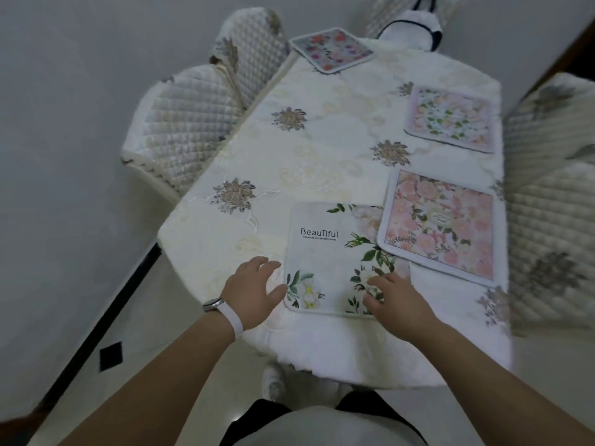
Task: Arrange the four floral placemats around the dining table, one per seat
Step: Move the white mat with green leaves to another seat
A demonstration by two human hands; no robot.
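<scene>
- Both forearms reach forward from the bottom edge; the left wrist wears a pale watch band (pixel 230 317).
- Left hand (pixel 254 292) is spread, fingers apart, lying on the tablecloth (pixel 283 162) with its thumb touching the left edge of the nearest placemat.
- Right hand (pixel 397 297) is spread flat on the near right corner of that mat, pinching nothing.
- "Beautiful" placemat (pixel 325 259), white with green leaves, lies at the near table edge.
- Pink rose placemat (pixel 441 223) lies just right of it and overlaps its right edge.
- Pale floral placemat (pixel 450 119) lies farther along the right side.
- Red-flowered placemat (pixel 331 49) sits at the far end.
- Quilted chairs (pixel 193 120) stand on the left.
</scene>
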